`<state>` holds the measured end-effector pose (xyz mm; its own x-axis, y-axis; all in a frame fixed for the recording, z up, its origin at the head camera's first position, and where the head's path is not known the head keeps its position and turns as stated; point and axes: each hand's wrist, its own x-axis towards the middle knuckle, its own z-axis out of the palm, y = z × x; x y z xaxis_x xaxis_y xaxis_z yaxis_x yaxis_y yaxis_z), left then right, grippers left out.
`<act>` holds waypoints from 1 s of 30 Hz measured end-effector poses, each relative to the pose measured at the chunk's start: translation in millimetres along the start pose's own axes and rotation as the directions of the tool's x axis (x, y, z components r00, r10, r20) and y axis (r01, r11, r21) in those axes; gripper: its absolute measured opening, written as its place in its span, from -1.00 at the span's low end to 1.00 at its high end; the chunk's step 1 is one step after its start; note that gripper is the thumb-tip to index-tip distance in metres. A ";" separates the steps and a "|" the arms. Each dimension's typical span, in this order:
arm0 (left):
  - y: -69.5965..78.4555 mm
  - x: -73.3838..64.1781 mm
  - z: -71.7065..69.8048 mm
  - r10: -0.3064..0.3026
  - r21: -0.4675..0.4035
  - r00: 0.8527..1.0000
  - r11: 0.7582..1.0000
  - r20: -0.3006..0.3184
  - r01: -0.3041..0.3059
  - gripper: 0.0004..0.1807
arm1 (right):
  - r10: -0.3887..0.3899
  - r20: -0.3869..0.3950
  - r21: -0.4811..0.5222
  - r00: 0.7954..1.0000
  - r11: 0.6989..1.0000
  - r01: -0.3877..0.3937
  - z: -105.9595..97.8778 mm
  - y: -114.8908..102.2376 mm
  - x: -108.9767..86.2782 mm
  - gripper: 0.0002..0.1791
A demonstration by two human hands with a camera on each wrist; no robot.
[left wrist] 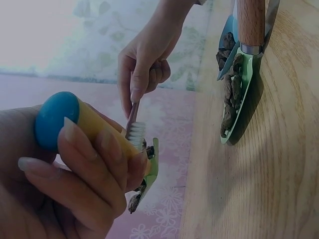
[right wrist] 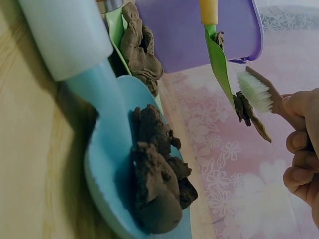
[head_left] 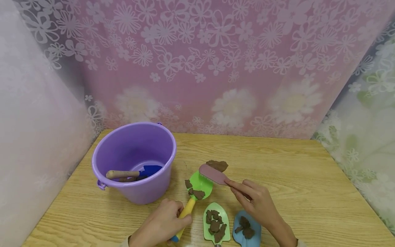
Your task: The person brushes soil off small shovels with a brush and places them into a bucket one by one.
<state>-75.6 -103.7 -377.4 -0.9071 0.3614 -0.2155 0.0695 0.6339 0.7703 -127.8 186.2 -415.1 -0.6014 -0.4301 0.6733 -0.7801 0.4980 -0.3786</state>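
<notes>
My left hand [head_left: 165,219] grips the yellow handle of a green toy shovel [head_left: 203,184], its fingers wrapped round near the blue end cap [left wrist: 57,119]. Brown clay pieces [head_left: 198,194] lie on the green blade. My right hand [head_left: 256,199] holds a pinkish-brown brush [head_left: 213,174] by its handle, and the white bristles [right wrist: 254,91] face down over the blade. A larger clay lump [head_left: 217,165] shows at the blade's far edge, partly covered by the brush head in the head view. In the right wrist view, bristles and clay are close together beside the blade tip.
On the left of the wooden table [head_left: 293,164] stands a purple bucket [head_left: 148,193] with a blue trowel [head_left: 151,170] and some clay inside. Near the front edge lie a light green trowel [head_left: 205,224] and a blue scoop [head_left: 254,228], both with clay on them.
</notes>
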 end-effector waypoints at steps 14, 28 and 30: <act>-0.2 -0.4 1.3 0.039 0.088 0.998 0.995 -0.039 -0.035 -0.80 | 0.044 -0.011 -0.045 0.999 0.998 -0.044 -2.4 3.6 0.4 -0.59; -1.5 -1.1 1.0 0.013 0.086 1.000 0.996 -0.012 -0.012 -0.78 | 0.037 -0.042 -0.069 0.998 0.997 -0.040 1.0 -0.8 1.1 -0.62; -0.9 -0.9 1.1 0.005 0.089 1.000 0.996 -0.007 -0.004 -0.78 | -0.007 -0.028 -0.043 1.000 0.999 0.006 4.4 -5.1 2.2 -0.69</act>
<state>-74.4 -103.9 -378.6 -0.9095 0.3601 -0.2077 0.1101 0.6905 0.7149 -125.9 179.3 -414.5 -0.5909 -0.4125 0.6933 -0.7755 0.5272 -0.3474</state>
